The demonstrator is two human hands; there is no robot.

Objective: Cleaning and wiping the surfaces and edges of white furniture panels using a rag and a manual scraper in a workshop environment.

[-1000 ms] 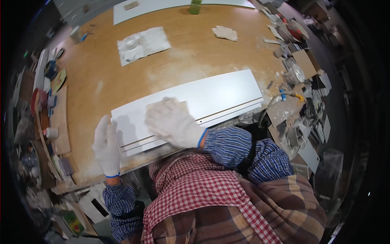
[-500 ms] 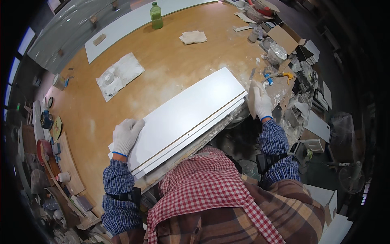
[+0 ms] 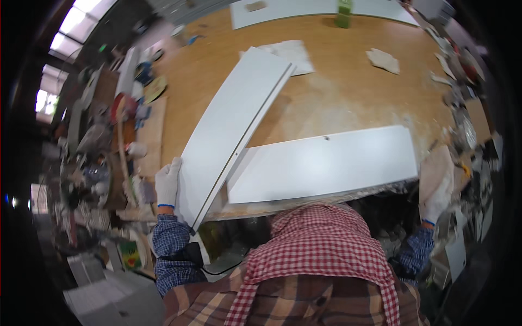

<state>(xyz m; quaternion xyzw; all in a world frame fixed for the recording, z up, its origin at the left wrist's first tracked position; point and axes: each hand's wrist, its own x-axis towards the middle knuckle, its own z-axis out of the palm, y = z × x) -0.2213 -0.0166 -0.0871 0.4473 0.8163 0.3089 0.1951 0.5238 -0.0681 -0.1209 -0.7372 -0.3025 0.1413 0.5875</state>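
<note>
My left hand (image 3: 167,183), in a white glove, grips the near left edge of a long white grooved panel (image 3: 234,125). That panel is lifted and angled away across the wooden table (image 3: 348,103), and its far end reaches a white sheet (image 3: 298,50). A second white panel (image 3: 326,163) lies flat along the table's near edge, partly under the lifted one. My right hand (image 3: 436,187), also gloved, is spread flat just past the flat panel's right end and holds nothing.
A green bottle (image 3: 343,13) and another white board (image 3: 304,6) stand at the table's far side. A crumpled rag (image 3: 384,60) lies at the back right. Cluttered tools and containers fill the left shelf (image 3: 117,141) and the right edge (image 3: 467,125).
The two panels were stacked with a hand at each end. Now the upper panel has swung up and to the left in my left hand, uncovering the lower one; my right hand has let go.
</note>
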